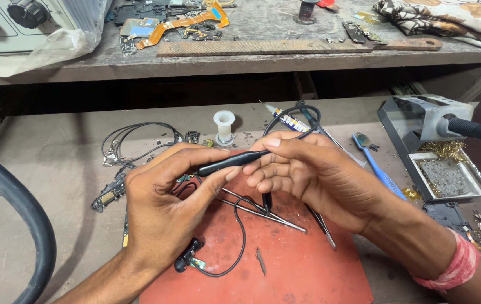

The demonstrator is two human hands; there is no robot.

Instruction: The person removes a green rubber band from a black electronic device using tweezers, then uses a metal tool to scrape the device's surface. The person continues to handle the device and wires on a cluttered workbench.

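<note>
Our left hand (161, 211) and right hand (308, 171) pinch the black earphone stick (230, 162); pulling hard could snap its thin wire (242, 236).

Left hand (164, 205) and right hand (308, 171) meet at centre, fingers curled, fingertips pinched together, wrists angled inward.

A slim black neckband earphone piece (230, 161) lies nearly level between both hands, tilted slightly up to the right — above a red mat. Its thin black cable (242, 236) loops down over the mat to 1 black earbud (187, 255) at the near-left edge.
</note>
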